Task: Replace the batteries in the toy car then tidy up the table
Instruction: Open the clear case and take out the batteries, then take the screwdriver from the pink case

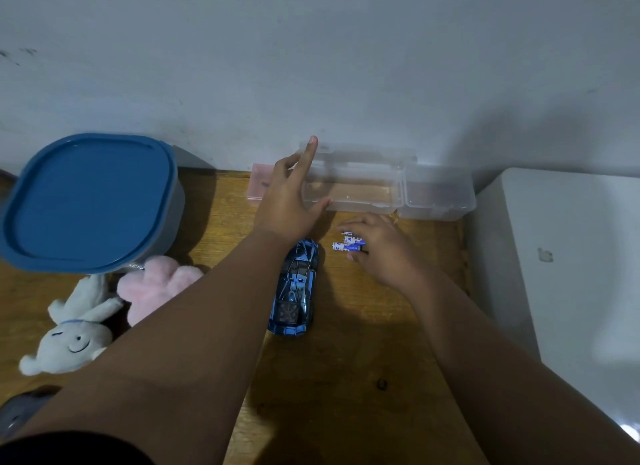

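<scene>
A shiny blue toy car (294, 288) stands on the wooden table (363, 360), nose pointing away from me. Just right of its nose, my right hand (381, 248) pinches blue-and-white batteries (348, 245) between thumb and fingers, low over the table. My left hand (289, 194) reaches past the car with straight fingers and touches the left end of a clear plastic box (353, 187), whose lid stands open against the wall.
A second clear box (438, 196) sits right of the first and a pink box (258, 184) left of it. A blue-lidded tub (90, 201) stands far left, with a white plush (74, 333) and a pink plush (156, 284) before it. A white block (571, 274) borders the right.
</scene>
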